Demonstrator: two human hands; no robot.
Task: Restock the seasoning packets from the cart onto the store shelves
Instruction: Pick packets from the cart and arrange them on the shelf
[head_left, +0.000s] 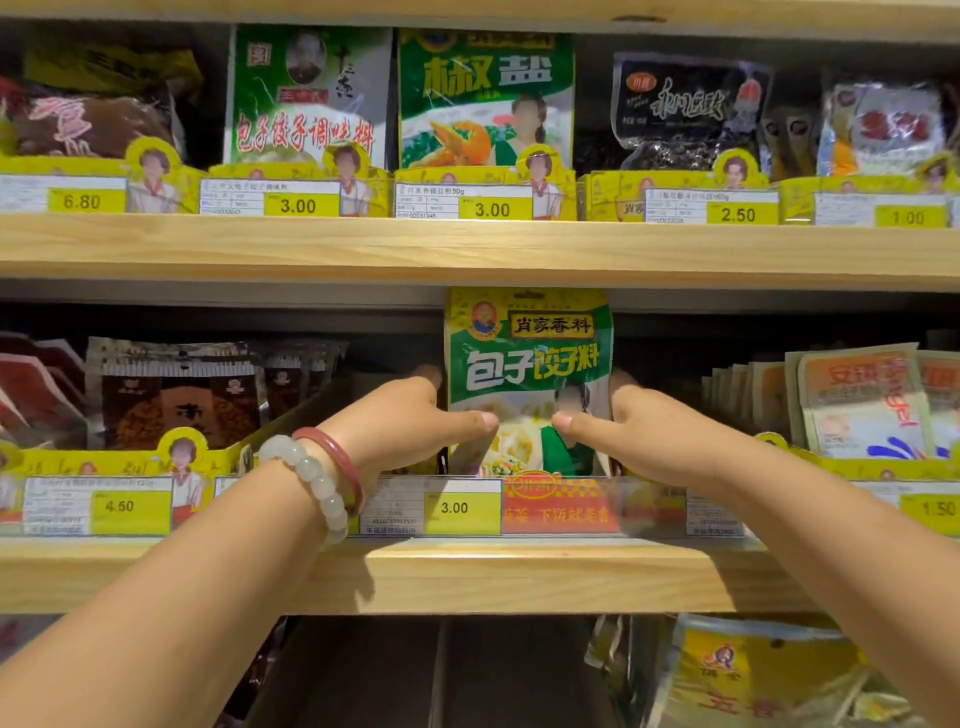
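1. Both hands are on the green seasoning packet (530, 384), which stands upright in its slot on the middle shelf (467, 571), directly above the 3.00 price tag (460, 508).
2. Left hand (410, 421) grips the packet's left edge, thumb pressed across the front, the other fingers (428, 373) curled behind it.
3. Right hand (639, 431) mirrors it on the packet's right edge, thumb on the front; its back fingers are mostly hidden, but it reads as a pinch.
4. To do this well, I'd keep the packet square and upright, face forward, and seat its bottom edge behind the clear tag strip (561, 506) just below it.
5. The brown packets (176, 395) left of the packet lean a bit, so ease it straight down without nudging neighbours.
6. The packet's top sits close under the upper shelf (467, 249); a tilt could catch it there.
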